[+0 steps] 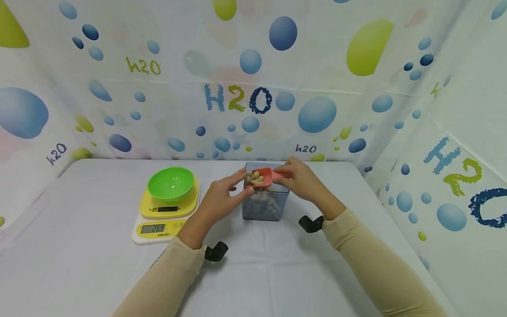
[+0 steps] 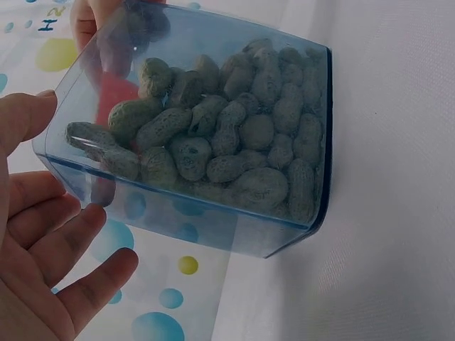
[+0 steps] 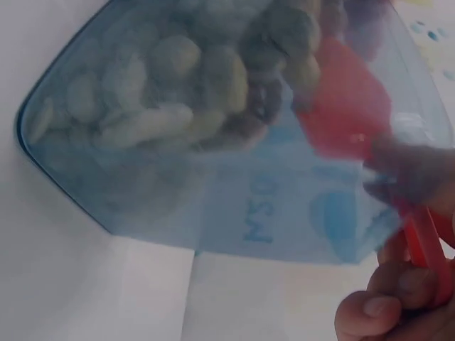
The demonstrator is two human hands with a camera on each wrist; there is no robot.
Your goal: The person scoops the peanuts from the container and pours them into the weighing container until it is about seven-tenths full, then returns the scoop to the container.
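Note:
A clear bluish plastic container [image 1: 262, 215] stands on the table, its lower part filled with unshelled peanuts [image 2: 229, 128]. My left hand [image 1: 218, 198] grips its upper left rim, thumb on the near wall and fingers at the left side. With my right hand [image 1: 304, 181] I pinch the handle of a red scoop [image 1: 268, 177], which lies inside the container's mouth. Several peanuts sit in the scoop bowl. Through the wall, the right wrist view shows the red scoop bowl [image 3: 348, 106] beside the peanuts.
Left of the container is a yellow and white kitchen scale [image 1: 148, 235] with a lit display. On it rests a green bowl [image 1: 171, 184]. A white cloth covers the table [image 1: 79, 246], and a patterned curtain [image 1: 166, 110] hangs behind.

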